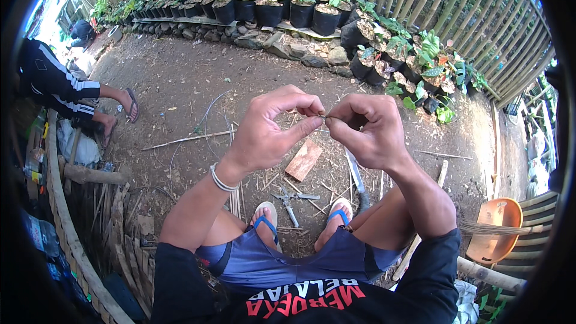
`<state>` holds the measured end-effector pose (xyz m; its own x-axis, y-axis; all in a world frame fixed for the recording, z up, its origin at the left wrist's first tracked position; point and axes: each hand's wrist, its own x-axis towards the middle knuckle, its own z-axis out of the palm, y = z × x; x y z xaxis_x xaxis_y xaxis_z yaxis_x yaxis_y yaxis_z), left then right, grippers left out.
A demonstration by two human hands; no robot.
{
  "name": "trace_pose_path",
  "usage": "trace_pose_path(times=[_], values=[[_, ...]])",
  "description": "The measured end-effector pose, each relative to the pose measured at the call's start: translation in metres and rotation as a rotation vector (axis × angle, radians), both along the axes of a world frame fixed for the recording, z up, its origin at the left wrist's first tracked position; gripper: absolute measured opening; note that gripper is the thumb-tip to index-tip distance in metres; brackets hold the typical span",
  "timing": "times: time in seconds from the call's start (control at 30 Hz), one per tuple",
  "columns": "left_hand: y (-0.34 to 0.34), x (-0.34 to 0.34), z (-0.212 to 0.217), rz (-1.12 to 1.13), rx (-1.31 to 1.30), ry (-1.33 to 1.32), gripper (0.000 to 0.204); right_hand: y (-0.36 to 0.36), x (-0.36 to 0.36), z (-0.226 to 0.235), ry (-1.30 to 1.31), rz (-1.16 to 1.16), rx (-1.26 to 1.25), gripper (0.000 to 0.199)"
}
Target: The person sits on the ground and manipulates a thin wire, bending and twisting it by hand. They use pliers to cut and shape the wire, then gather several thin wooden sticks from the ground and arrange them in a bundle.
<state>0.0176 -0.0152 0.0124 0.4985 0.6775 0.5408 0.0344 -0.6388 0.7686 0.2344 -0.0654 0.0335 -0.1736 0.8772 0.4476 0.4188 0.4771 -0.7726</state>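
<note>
In front of my chest, my left hand (273,129) and my right hand (372,132) meet with their fingertips almost touching. Both are closed in a pinch on a thin wire-like strand (324,116), mostly hidden by the fingers. On the ground below them lies a reddish brick-like block (304,159). Between my sandalled feet is a pair of pliers (290,205) with its handles spread. To the right of the block rests a long blade (355,171) with a dark handle.
Loose thin wire (207,121) curls on the soil beside a long stick (186,140). Potted seedlings (270,12) line a stone edging at the back. A person's striped trouser leg (66,78) shows at left. An orange plastic seat-like piece (497,219) stands by the bamboo at right.
</note>
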Motion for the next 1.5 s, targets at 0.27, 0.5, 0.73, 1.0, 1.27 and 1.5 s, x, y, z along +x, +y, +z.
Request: trace_pose_path(times=[0.27,0.5,0.73,1.0,1.27,1.5], values=[[-0.004,0.01,-0.008,0.291,0.567,0.023,0.022,0.0,0.002,0.0,0.132,-0.028,-0.184,0.014],[-0.016,0.009,-0.005,0.465,0.954,0.12,0.03,-0.004,-0.001,0.005,0.331,0.015,-0.316,0.013],[-0.013,0.016,0.002,0.315,0.426,-0.062,0.021,-0.001,-0.001,0.001,0.308,-0.013,-0.158,0.01],[-0.006,0.004,0.0,-0.16,-0.556,-0.158,0.025,0.003,0.005,-0.004,-0.155,0.019,0.457,0.011],[0.004,-0.005,0.001,-0.237,-0.766,-0.159,0.023,0.002,0.001,-0.002,-0.25,0.025,0.569,0.013],[0.005,-0.012,0.007,-0.254,-0.806,-0.108,0.021,0.001,-0.002,-0.005,-0.293,0.022,0.588,0.014]])
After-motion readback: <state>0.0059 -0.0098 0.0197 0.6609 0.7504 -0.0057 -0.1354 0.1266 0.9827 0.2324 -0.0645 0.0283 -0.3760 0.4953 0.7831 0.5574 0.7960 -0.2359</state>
